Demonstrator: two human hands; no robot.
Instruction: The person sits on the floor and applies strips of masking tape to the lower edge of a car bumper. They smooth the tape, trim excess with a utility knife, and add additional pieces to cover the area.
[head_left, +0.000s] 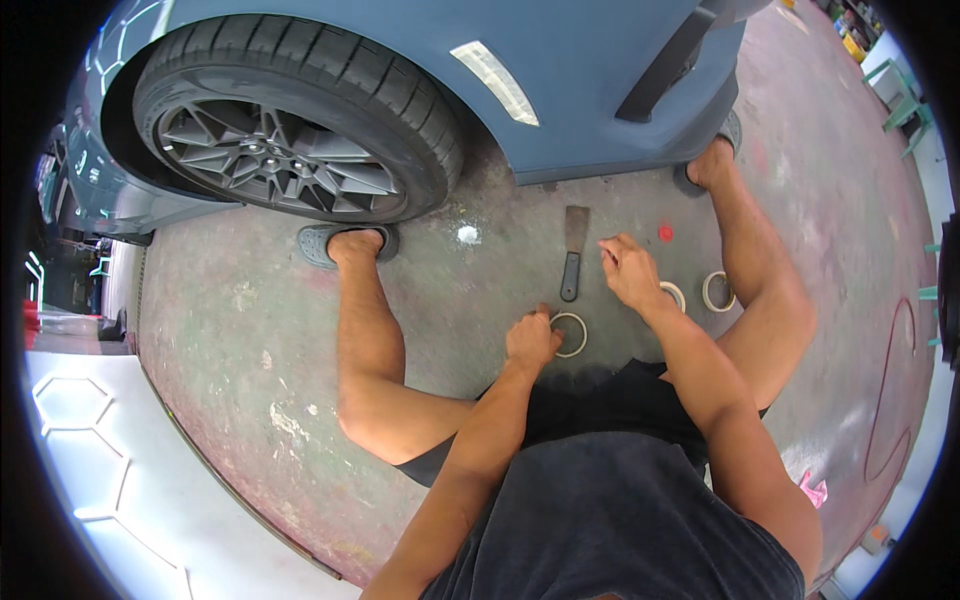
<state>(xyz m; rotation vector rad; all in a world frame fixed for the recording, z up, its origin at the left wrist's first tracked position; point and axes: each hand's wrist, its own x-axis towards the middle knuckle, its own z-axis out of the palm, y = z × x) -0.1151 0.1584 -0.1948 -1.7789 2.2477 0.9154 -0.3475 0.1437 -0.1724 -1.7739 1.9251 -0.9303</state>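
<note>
My left hand [533,338] is closed on the edge of a thin roll of masking tape [585,336], held low in front of my lap. To its right, my right hand [630,271] is raised with its fingers pinched together. Whatever may be between those fingertips is too small to make out. A scraper [571,276] with a dark handle and a wide, worn blade lies on the floor between and beyond my hands. Two more tape rolls are near my right forearm: one roll [682,299] partly hidden by it, another roll [707,291] beside my right leg.
Close ahead stands a blue-grey car [590,60] with a black tyre [440,130] and a pale strip [495,83] on its panel. My feet flank its corner. A red spot [665,232] marks the floor; a pink cloth [814,490] lies at right. Green chairs [900,100] stand far right.
</note>
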